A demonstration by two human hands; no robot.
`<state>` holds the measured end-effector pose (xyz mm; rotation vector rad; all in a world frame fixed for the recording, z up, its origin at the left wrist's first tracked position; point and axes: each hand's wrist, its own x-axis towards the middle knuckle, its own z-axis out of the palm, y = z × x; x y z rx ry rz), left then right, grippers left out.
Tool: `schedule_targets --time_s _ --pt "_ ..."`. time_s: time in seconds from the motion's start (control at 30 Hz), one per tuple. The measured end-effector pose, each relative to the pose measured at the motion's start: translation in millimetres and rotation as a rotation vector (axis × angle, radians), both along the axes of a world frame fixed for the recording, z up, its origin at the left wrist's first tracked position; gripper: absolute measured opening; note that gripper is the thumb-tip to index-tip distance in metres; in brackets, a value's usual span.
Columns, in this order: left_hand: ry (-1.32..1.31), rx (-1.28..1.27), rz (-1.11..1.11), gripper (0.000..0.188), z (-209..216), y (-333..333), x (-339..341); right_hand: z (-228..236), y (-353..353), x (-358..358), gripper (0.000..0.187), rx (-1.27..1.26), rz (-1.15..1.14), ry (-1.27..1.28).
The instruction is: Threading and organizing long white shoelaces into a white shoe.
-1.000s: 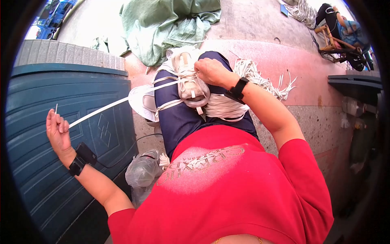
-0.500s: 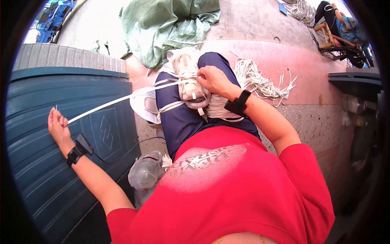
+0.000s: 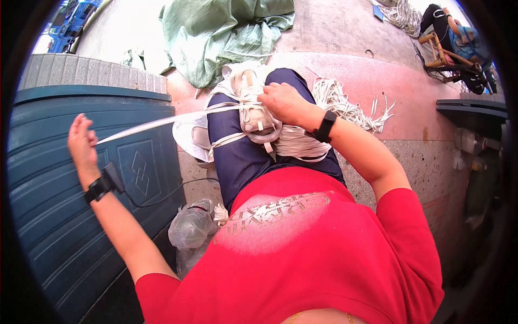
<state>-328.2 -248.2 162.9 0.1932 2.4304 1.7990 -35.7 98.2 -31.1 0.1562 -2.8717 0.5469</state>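
Observation:
A beige sneaker [image 3: 254, 120] rests upright on my lap, between my thighs. From its lacing a long white shoelace [image 3: 145, 126] runs out to the left. My left hand [image 3: 82, 144], raised far out in front of the dark blue panel, is closed on that lace. Against the sneaker's right side, my right hand [image 3: 285, 103] has its fingers curled in at the lacing; what they pinch is hidden. A bundle of white laces [image 3: 303, 144] lies on my lap just right of the sneaker.
A white shoe [image 3: 190, 141] shows beside my left thigh. More loose laces [image 3: 345, 105] lie on the floor to the right. Green cloth [image 3: 216, 43] covers the floor ahead. A blue panelled cabinet [image 3: 108, 178] flanks my left arm, with a plastic bag [image 3: 191, 224] below. Another person [image 3: 465, 40] sits far right.
My left hand has turned and tilted upward, moving slightly right and farther away. The shoelace has risen with it and now bows upward. My right hand has shifted slightly left at the lacing.

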Motion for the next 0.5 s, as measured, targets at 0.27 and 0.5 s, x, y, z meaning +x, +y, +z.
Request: schedule_targets --time_s 0.27,0.5 --pt "-0.053 -0.068 -0.246 0.042 -15.3 26.7 14.1 -11.9 -24.0 4.2 0.019 -0.307 -0.207 -0.145" --pt "-0.085 -0.434 -0.69 0.035 -159.2 163.4 96.8 -11.5 -34.9 -5.3 0.017 0.088 -0.084 0.018"
